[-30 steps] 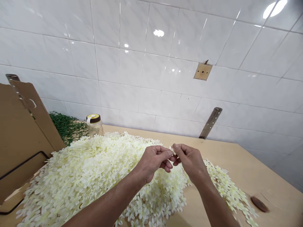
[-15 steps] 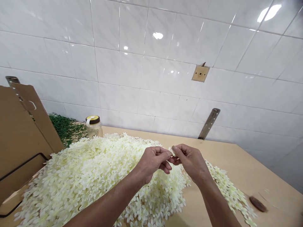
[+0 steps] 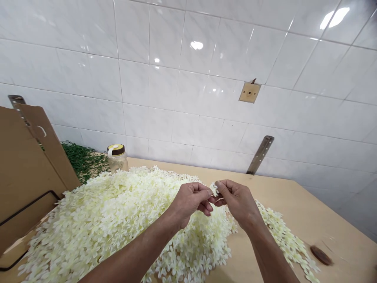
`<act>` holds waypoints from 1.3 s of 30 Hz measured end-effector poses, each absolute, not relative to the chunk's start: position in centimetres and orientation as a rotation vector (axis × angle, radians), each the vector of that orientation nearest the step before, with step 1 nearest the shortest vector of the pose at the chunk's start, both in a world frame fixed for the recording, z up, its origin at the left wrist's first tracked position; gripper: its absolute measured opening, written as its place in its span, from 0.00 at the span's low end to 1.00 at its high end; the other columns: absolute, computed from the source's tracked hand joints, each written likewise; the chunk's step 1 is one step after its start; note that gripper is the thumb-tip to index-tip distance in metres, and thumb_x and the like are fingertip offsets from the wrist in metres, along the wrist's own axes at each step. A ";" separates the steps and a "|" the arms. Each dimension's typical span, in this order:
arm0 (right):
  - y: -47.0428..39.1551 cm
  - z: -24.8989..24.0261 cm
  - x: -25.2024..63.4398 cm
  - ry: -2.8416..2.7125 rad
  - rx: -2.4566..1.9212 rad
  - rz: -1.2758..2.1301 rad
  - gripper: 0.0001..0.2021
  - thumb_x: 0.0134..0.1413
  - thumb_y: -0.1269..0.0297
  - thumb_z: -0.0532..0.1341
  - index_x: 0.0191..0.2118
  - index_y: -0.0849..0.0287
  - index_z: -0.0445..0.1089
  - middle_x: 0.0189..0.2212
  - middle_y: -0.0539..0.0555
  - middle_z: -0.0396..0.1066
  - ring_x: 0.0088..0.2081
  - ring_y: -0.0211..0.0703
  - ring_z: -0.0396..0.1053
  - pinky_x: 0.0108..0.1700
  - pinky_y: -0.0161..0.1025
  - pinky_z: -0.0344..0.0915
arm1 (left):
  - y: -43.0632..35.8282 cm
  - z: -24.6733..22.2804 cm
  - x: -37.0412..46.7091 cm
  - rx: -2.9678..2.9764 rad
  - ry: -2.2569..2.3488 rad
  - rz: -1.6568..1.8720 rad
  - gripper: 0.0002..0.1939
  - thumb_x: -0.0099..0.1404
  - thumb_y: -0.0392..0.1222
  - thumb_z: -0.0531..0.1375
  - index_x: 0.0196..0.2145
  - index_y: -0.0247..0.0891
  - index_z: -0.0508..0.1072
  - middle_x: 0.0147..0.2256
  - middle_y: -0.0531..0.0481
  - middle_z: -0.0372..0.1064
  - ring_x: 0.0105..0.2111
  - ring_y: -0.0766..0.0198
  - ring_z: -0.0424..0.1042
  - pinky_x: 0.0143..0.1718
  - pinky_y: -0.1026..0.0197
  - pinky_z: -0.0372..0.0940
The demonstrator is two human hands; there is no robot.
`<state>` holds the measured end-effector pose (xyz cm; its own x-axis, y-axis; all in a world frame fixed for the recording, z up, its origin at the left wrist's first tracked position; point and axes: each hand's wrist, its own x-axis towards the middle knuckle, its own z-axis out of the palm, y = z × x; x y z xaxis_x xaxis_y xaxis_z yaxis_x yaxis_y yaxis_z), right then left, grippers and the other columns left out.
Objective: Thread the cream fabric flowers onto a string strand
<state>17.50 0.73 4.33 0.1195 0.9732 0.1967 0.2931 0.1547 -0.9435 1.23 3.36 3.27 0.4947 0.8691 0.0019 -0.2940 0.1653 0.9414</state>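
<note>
My left hand (image 3: pixel 191 201) and my right hand (image 3: pixel 235 200) meet above a big heap of small cream-white artificial flowers (image 3: pixel 112 220) on a light wooden table (image 3: pixel 297 208). Between the fingertips of both hands sits one small white flower (image 3: pixel 214 189), pinched from both sides. Both forearms reach in from the bottom edge. A thinner band of the same flowers (image 3: pixel 282 236) trails off to the right of my right hand.
An open cardboard box (image 3: pixel 26 165) stands at the left. Behind the heap are a clear plastic jar with a brown and yellow lid (image 3: pixel 117 157) and a mound of green mesh (image 3: pixel 82 159). A white tiled wall (image 3: pixel 182 86) backs the table. A dark knot (image 3: pixel 321 255) marks the tabletop at right.
The hands stay together over the heap, shifting only slightly; the pinched flower shows a little more between the fingertips. The view has tipped down a touch.
</note>
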 end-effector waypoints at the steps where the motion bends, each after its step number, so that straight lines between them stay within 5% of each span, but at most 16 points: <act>1: 0.8 4.4 17.6 -1.370 -1.329 0.828 0.21 0.54 0.43 0.62 0.29 0.60 0.71 0.24 0.52 0.70 0.28 0.43 0.72 0.32 0.39 0.73 | 3.4 3.3 1.2 1.108 0.653 0.919 0.07 0.57 0.38 0.64 0.29 0.30 0.73 0.29 0.41 0.74 0.22 0.66 0.70 0.23 0.63 0.67; 5: 1.0 4.6 18.0 -1.267 -1.312 0.869 0.23 0.51 0.42 0.64 0.28 0.62 0.72 0.23 0.53 0.69 0.25 0.39 0.67 0.26 0.35 0.69 | 3.4 3.5 1.1 1.127 0.668 0.920 0.06 0.58 0.37 0.63 0.29 0.30 0.73 0.30 0.41 0.74 0.22 0.67 0.70 0.23 0.64 0.67; 10: 1.4 4.9 19.1 -1.060 -1.190 1.047 0.22 0.46 0.44 0.69 0.26 0.62 0.71 0.17 0.45 0.55 0.20 0.30 0.50 0.17 0.29 0.51 | 3.4 3.7 0.9 1.119 0.682 0.917 0.07 0.58 0.38 0.63 0.28 0.30 0.72 0.30 0.41 0.74 0.21 0.67 0.69 0.22 0.64 0.66; 13: 1.4 5.1 19.6 -0.986 -1.128 1.122 0.21 0.42 0.47 0.71 0.26 0.62 0.71 0.23 0.48 0.61 0.20 0.29 0.48 0.16 0.29 0.46 | 3.4 3.9 1.0 1.103 0.685 0.923 0.07 0.57 0.37 0.64 0.28 0.31 0.71 0.29 0.41 0.74 0.21 0.67 0.69 0.22 0.64 0.66; 20: 2.0 4.3 20.3 -1.152 -1.279 0.923 0.20 0.45 0.47 0.69 0.27 0.61 0.72 0.18 0.45 0.55 0.19 0.31 0.52 0.19 0.31 0.55 | 3.4 3.8 1.0 1.100 0.694 0.936 0.07 0.57 0.38 0.64 0.27 0.31 0.71 0.29 0.41 0.73 0.21 0.67 0.69 0.22 0.65 0.66; 26: 1.6 3.9 19.8 -1.379 -1.532 0.554 0.19 0.53 0.46 0.64 0.40 0.57 0.75 0.27 0.51 0.70 0.18 0.35 0.63 0.22 0.37 0.63 | 3.4 3.9 0.9 1.089 0.717 0.946 0.06 0.57 0.37 0.63 0.27 0.31 0.71 0.28 0.42 0.73 0.21 0.66 0.69 0.21 0.64 0.66; 32: 0.5 4.3 17.8 -1.587 -1.319 0.321 0.13 0.54 0.52 0.65 0.37 0.56 0.76 0.37 0.56 0.75 0.25 0.38 0.65 0.26 0.37 0.66 | 3.5 3.7 1.0 1.097 0.724 0.935 0.05 0.57 0.36 0.62 0.26 0.31 0.71 0.29 0.42 0.73 0.21 0.66 0.69 0.22 0.64 0.66; 39: 0.5 4.2 17.4 -1.616 -1.339 0.314 0.10 0.56 0.55 0.65 0.32 0.54 0.77 0.34 0.53 0.76 0.25 0.38 0.68 0.27 0.36 0.66 | 3.4 3.6 0.9 1.092 0.644 0.875 0.06 0.57 0.37 0.63 0.31 0.31 0.72 0.32 0.42 0.73 0.22 0.67 0.70 0.24 0.64 0.67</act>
